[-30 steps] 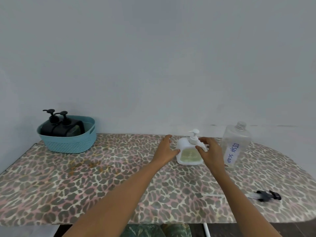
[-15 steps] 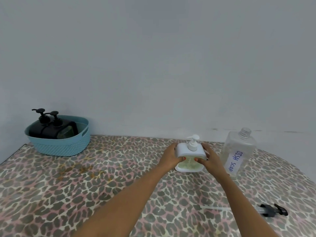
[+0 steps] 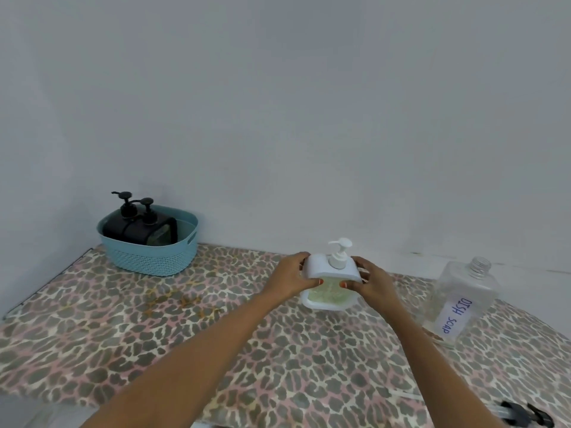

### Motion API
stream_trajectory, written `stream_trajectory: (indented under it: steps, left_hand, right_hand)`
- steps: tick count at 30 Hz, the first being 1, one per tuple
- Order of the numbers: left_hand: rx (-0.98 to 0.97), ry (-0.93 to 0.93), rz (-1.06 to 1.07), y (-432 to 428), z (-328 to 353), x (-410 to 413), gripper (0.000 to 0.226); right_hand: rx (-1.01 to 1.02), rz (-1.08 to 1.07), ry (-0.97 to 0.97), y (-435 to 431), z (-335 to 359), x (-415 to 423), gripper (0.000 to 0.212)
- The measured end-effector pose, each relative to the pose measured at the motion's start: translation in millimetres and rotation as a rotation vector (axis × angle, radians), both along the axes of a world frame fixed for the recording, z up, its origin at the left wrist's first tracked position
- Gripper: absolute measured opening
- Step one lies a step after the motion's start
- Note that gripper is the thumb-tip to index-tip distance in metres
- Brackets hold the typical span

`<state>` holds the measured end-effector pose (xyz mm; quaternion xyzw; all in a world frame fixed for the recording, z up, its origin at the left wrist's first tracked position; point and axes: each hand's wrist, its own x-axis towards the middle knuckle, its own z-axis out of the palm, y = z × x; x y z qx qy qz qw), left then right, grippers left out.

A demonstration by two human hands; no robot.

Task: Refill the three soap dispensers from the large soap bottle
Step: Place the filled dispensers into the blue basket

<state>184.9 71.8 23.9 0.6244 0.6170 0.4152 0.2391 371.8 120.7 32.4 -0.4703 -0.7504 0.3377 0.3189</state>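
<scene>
Both hands, left (image 3: 292, 278) and right (image 3: 372, 281), grasp the white dispenser (image 3: 332, 274) by its sides, bottle (image 3: 460, 301) just right.

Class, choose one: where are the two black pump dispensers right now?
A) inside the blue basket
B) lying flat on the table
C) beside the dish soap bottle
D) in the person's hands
A: the black dispensers stand inside the blue basket; the left hand and right hand hold only the white dispenser.

White dispenser (image 3: 332, 273) upright, pump on, pale green soap inside. Two black dispensers (image 3: 123, 230) upright in basket (image 3: 148, 257). Clear bottle (image 3: 460, 298) labelled DISH SOAP, cap off, to its right.
</scene>
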Motion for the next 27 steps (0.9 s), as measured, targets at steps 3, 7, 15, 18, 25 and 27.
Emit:
stream_trajectory:
  steps: [3, 7, 15, 18, 25, 27]
  left_hand:
    - [0.019, 0.021, 0.063, -12, 19, -34, 0.051]
    - [0.047, 0.063, 0.144, -28, 41, -82, 0.052]
    - [0.106, 0.093, 0.325, -63, 75, -175, 0.057]
    - [0.119, 0.097, 0.394, -70, 81, -206, 0.054]
    - [0.141, 0.05, 0.577, -70, 78, -252, 0.056]
    - [0.131, 0.062, 0.609, -67, 73, -258, 0.055]
  right_hand:
    - [0.038, 0.045, 0.011, -2, 12, -35, 0.054]
    - [0.099, 0.118, 0.022, -2, 29, -87, 0.055]
    - [0.158, 0.311, 0.011, 3, 60, -199, 0.062]
    - [0.218, 0.403, -0.038, 7, 68, -241, 0.069]
    - [0.275, 0.581, -0.188, 35, 89, -317, 0.067]
    - [0.306, 0.616, -0.269, 45, 86, -331, 0.066]
